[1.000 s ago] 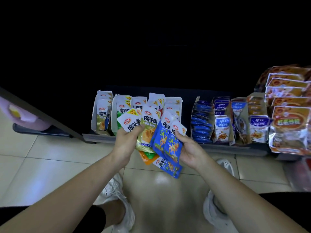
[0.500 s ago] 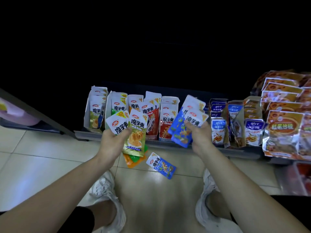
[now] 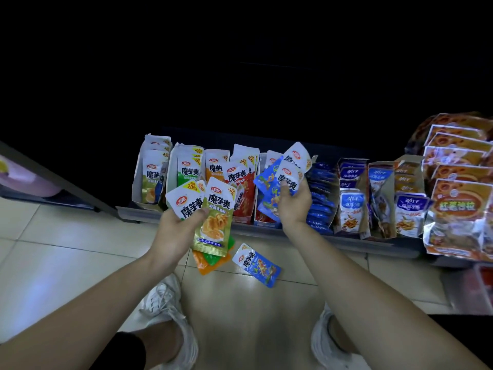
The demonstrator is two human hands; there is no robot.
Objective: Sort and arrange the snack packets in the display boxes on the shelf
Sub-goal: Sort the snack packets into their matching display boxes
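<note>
The sorting step is under way: the person is holding one flavour apart from the rest. The left hand (image 3: 177,231) is gripping a fan of mixed packets (image 3: 213,220) – a gold one in front, a white-topped one beside it, green and orange ones peeking out below – with the thumb pressing across their fronts. The right hand (image 3: 293,206) is curling round a small stack of blue packets (image 3: 266,182), holding it up just in front of the display boxes (image 3: 138,182) on the shelf (image 3: 346,240), between the red-packet box and the row of dark blue packets (image 3: 320,198).

One more loose blue packet (image 3: 257,265) is lying below the hands, over the floor (image 3: 66,249); whether it is resting on the tiles I cannot tell.

Judging from this, the blue stack is probably heading for the box right behind the right hand, though its contents are mostly hidden. The next move is calling for squaring the stack, sliding it in upright with fronts facing out, then picking up the stray blue packet to join it.
</note>
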